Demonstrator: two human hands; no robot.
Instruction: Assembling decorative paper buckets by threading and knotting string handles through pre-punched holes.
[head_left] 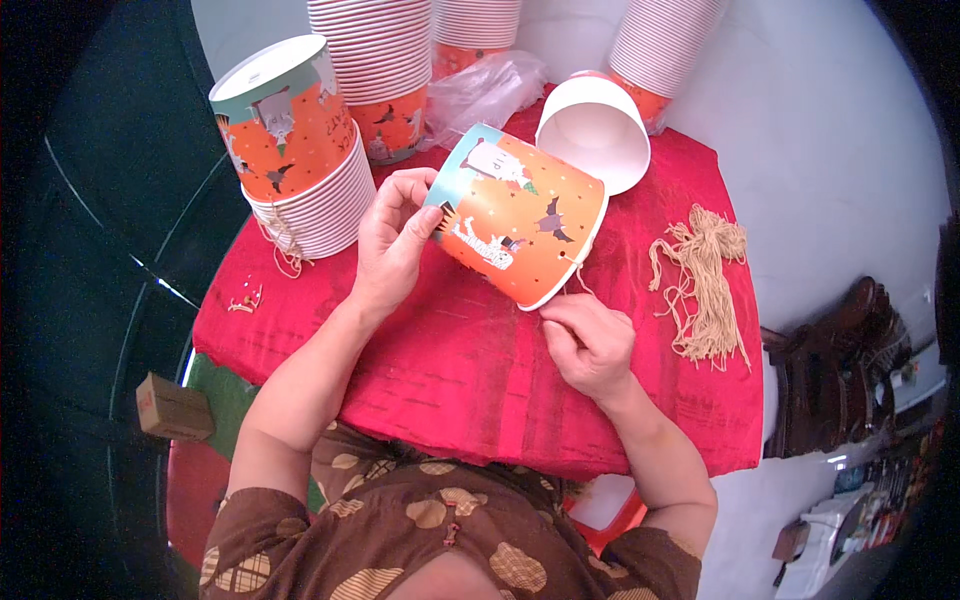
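An orange paper bucket (535,215) with a teal base band and bat and ghost prints is tilted in front of me, its white rim toward the lower right. My left hand (395,235) grips it at the teal base end, thumb on the printed side. At the rim, my right hand (592,340) is closed in a pinch on a tan string (578,272) that runs to a small hole in the bucket's side. Where the string ends inside the bucket is hidden. To the right lies a loose bundle of tan strings (705,285) on the red tablecloth.
At the left stands an inverted stack of printed buckets (290,130) with strings hanging from it. Tall bucket stacks (375,60) rise at the back beside crumpled clear plastic (485,95). A white-lined bucket (597,135) lies on its side behind. A cardboard box (175,408) sits below, left.
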